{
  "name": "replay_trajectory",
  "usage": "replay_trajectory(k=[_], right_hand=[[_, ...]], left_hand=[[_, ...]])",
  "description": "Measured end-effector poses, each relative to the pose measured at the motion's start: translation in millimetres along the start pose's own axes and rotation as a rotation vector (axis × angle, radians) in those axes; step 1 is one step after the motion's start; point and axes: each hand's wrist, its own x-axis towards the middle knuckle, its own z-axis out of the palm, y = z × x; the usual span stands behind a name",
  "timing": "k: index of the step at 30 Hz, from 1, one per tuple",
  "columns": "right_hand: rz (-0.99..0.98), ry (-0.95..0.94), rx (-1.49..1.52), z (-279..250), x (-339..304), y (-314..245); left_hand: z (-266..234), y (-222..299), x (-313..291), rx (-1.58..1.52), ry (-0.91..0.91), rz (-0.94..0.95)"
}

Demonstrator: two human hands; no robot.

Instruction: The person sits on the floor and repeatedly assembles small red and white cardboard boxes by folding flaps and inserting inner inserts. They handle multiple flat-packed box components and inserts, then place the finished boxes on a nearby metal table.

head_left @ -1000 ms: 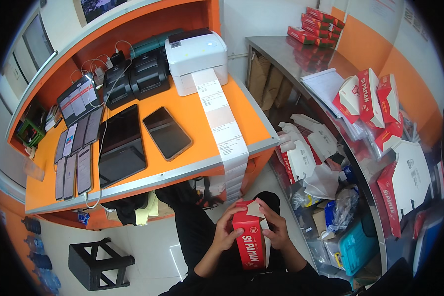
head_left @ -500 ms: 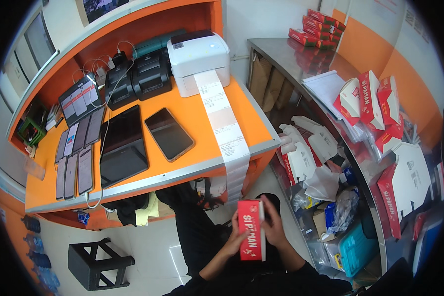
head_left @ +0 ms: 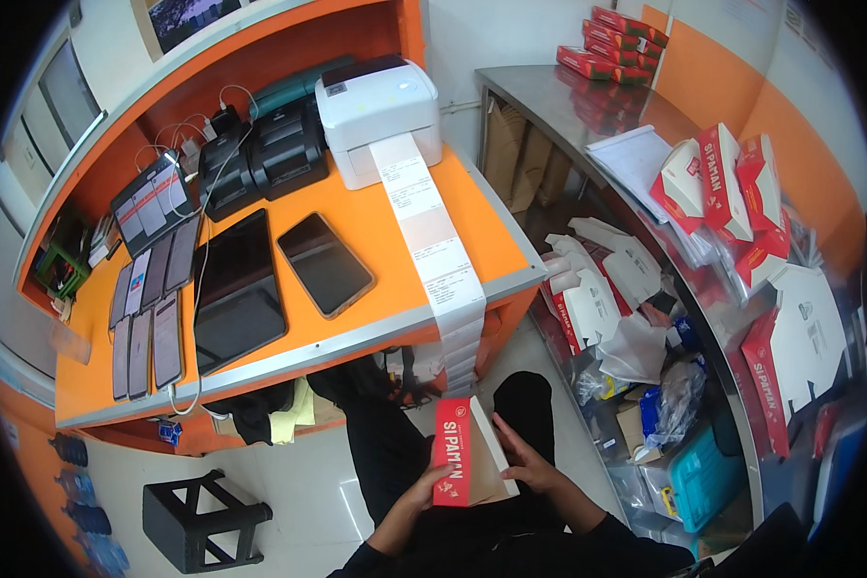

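Red box [head_left: 452,446], pale on its right side: one, over the lap on the wearer's side of the orange worktop [head_left: 361,217]. Left hand [head_left: 424,488]: clasping the box at its lower left, thumb across the red face. Right hand [head_left: 534,470]: fingers extended, beside the pale side; whether it touches, I cannot tell. On the orange worktop I count one white printer [head_left: 380,111], a label strip [head_left: 438,246] running from it over the front edge, one phone [head_left: 325,265] left of the strip, and one tablet [head_left: 242,289] farther left. On the steel worktop [head_left: 537,90] to the right I list a stack of red cartons [head_left: 609,50], far end. Floor, lower left: one black stool [head_left: 178,520].
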Motion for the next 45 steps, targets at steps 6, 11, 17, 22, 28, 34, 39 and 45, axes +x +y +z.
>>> replay_trajectory(k=[6, 11, 17, 22, 28, 34, 39, 45], right_hand=[[0.007, 0.098, -0.246, 19, 6, 11], [-0.068, 0.148, -0.444, 23, 11, 40], [-0.001, 0.029, -0.112, 13, 17, 33], [-0.032, 0.025, -0.123, 18, 22, 17], [-0.015, 0.051, 0.138, 17, 18, 19], [-0.112, 0.080, -0.198, 26, 13, 40], [-0.233, 0.233, -0.285, 33, 12, 50], [-0.139, 0.380, 0.202, 23, 33, 14]], left_hand=[[18, -15, 6, -0.037, 0.202, 0.180], [20, -26, 7, -0.137, 0.213, 0.109], [25, -27, 10, -0.116, 0.308, 0.200], [33, -12, 14, -0.031, 0.312, 0.297], [1, -20, 15, -0.103, 0.237, 0.177], [36, -20, 16, -0.025, 0.303, 0.347], [45, -9, 18, -0.092, 0.256, 0.298], [53, -16, 16, 0.359, 0.074, 0.348]])
